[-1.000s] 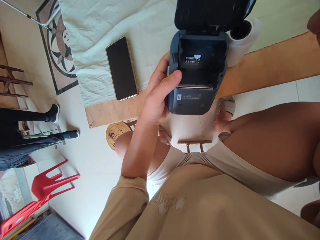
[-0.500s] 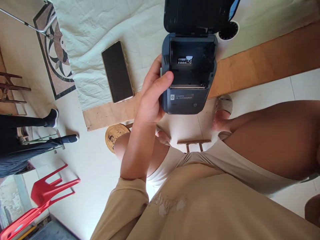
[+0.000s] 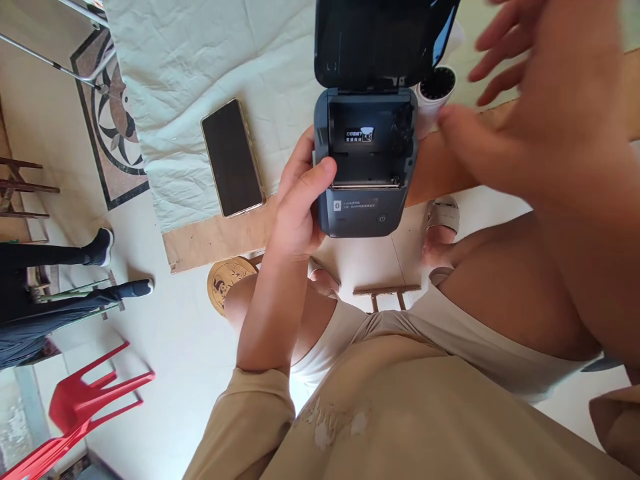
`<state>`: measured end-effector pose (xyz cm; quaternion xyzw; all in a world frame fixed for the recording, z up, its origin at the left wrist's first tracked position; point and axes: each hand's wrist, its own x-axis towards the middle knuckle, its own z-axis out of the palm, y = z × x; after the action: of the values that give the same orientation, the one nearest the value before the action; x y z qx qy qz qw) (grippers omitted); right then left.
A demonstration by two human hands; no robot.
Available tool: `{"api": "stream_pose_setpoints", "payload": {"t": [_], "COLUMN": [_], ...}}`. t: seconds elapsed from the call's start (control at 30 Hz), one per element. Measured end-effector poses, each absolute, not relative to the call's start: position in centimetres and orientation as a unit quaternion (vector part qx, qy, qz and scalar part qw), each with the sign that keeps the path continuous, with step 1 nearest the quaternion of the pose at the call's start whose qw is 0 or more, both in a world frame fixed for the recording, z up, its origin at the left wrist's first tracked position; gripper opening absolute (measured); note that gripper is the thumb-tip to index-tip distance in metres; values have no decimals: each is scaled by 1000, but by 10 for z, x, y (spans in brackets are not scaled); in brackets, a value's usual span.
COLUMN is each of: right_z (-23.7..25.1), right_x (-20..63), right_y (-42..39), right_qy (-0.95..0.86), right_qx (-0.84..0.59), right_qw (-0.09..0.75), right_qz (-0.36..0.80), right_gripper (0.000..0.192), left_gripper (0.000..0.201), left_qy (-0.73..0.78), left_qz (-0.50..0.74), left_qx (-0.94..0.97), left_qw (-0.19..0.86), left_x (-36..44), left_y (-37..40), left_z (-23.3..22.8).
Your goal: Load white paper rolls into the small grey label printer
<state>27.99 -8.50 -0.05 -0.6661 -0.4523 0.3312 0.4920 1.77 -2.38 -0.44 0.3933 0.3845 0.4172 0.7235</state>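
Bright, even daylight, soft shadows, wide-angle edge stretch, motion-blurred right hand (image 3: 545,100).

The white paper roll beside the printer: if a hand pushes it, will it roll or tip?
The paper roll seems to stand on end, so it probably slides or tips first. Once tipped, its round shape would likely roll. It looks light, with a hollow core.

Your left hand (image 3: 295,213) grips the left side of the printer (image 3: 365,173), whose lid (image 3: 380,40) stands open behind its compartment. The phone (image 3: 233,159) lies on the cloth (image 3: 210,60) to the printer's left; the paper roll (image 3: 434,90) sits just right of it, under your spread right hand (image 3: 545,100)
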Motion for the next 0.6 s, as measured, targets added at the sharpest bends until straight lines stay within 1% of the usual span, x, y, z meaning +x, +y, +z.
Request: {"api": "stream_pose_setpoints", "payload": {"t": [0.07,0.1,0.17,0.23,0.3,0.37,0.43,0.5,0.53,0.6], "right_z": [3,4,2,1,4,11,17,19,18,15], "right_x": [263,258,252,252,252,250,249,250,253,259], "right_y": [-73,-67,-59,-56,-58,-63,-70,-76,-78,-81], "right_qy": [-553,-577,-591,-577,-541,-492,-442,-386,-360,-341], "right_qx": [-696,-698,-690,-683,-677,-662,-633,-598,-585,-564], "right_qw": [398,367,357,381,422,478,538,577,581,561], "right_qz": [225,212,218,237,266,302,339,400,437,501], "right_gripper": [58,54,44,44,55,62,63,60,59,59], "left_gripper": [25,28,32,31,27,26,34,47,50,51], "left_qy": [388,387,387,400,407,380,331,298,293,298], "left_qz": [415,412,403,396,392,392,389,382,381,382], "left_qx": [388,387,381,367,357,367,387,398,399,396], "left_qw": [726,729,736,741,744,753,768,779,781,780], "left_x": [15,14,11,10,10,9,8,7,7,6], "left_y": [-24,-23,-22,-21,-21,-21,-20,-19,-19,-18], "left_z": [-6,-6,-6,-5,-4,-6,-9,-12,-13,-15]}}
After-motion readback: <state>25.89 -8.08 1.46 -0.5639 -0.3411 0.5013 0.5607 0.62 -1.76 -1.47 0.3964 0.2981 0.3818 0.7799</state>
